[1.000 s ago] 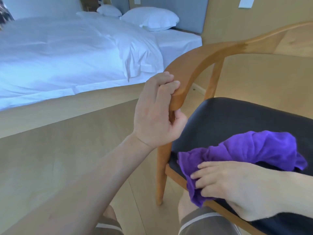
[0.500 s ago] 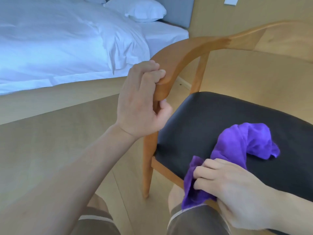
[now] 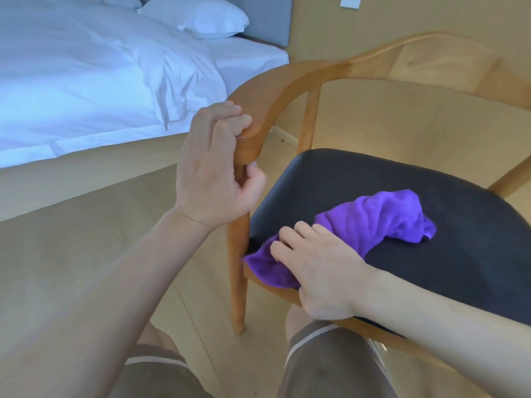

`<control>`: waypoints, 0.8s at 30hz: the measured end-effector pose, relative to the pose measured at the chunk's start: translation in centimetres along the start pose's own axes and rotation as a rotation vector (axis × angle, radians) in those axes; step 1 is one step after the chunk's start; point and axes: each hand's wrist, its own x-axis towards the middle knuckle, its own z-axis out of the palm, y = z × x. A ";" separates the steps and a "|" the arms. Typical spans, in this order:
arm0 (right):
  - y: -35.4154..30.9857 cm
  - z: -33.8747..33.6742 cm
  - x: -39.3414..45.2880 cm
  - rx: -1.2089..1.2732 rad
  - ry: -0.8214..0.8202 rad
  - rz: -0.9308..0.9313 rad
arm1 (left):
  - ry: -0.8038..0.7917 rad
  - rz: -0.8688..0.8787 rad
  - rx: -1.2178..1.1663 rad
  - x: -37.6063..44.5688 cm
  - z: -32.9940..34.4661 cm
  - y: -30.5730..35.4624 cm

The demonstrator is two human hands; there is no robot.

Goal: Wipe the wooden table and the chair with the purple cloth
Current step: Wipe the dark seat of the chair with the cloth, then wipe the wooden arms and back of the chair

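Midway, judging by the chair (image 3: 287, 90): seat under wipe, frame and unseen table seemingly left. Left hand (image 3: 215, 173) curled round armrest end. Right hand (image 3: 321, 268) pressing bunched purple cloth (image 3: 382, 216) onto seat's front corner, fingers bent into it.

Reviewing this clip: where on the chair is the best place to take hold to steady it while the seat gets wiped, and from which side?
Probably the front end of the left armrest, from the outer side. It curves down into a rounded tip over the front leg, narrow enough to wrap. The left hand grips there, fingers over the top, thumb behind the leg, while the right hand works the purple cloth on the black seat.
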 end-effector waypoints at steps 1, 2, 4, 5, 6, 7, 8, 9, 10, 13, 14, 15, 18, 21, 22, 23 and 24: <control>0.5 0.2 -1.1 -0.013 -0.014 -0.009 | 0.005 0.007 -0.008 0.0 0.0 0.0; 1.1 0.2 -2.3 -0.010 -0.029 -0.020 | 0.012 0.012 -0.022 -0.1 0.0 0.1; 2.4 -0.2 -4.7 -0.005 -0.100 -0.029 | 0.030 0.013 -0.039 -0.2 0.0 0.4; 3.1 -0.6 -5.7 0.002 -0.141 -0.023 | 0.036 0.005 -0.045 -0.2 0.0 0.6; 3.8 -1.0 -6.5 0.019 -0.175 -0.010 | 0.039 -0.013 -0.047 -0.3 0.1 0.7; 4.4 -1.7 -6.8 0.046 -0.213 0.005 | 0.038 -0.037 -0.048 -0.4 0.1 0.9; 4.9 -2.7 -6.6 0.122 -0.228 0.039 | 0.032 -0.066 -0.046 -0.5 0.2 1.1; 5.3 -3.9 -6.0 0.240 -0.175 0.084 | 0.021 -0.096 -0.046 -0.6 0.1 1.3; 5.5 -5.2 -5.3 0.379 -0.070 0.133 | 0.007 -0.119 -0.047 -0.7 0.0 1.5; 5.3 -10.2 -2.1 0.683 0.254 0.138 | -0.036 -0.181 -0.080 -0.5 -1.0 1.9; 4.9 -11.8 -1.0 0.767 0.325 0.114 | -0.049 -0.205 -0.118 -0.3 -1.4 2.0; 4.6 -13.3 0.0 0.835 0.377 0.082 | -0.067 -0.241 -0.175 -0.2 -2.0 2.2; 3.7 -17.2 2.5 0.907 0.496 -0.029 | -0.129 -0.362 -0.383 0.4 -3.9 2.5; 2.9 -20.7 5.1 0.897 0.595 -0.106 | -0.165 -0.493 -0.512 1.5 -5.4 2.9; 2.7 -21.8 6.2 0.916 0.613 -0.107 | -0.169 -0.554 -0.591 1.8 -5.8 3.1; 2.6 -22.5 7.3 0.919 0.623 -0.094 | -0.153 -0.652 -0.760 2.1 -6.3 3.4; 2.6 -22.9 8.5 0.891 0.616 -0.070 | -0.116 -0.793 -0.996 2.7 -6.7 3.8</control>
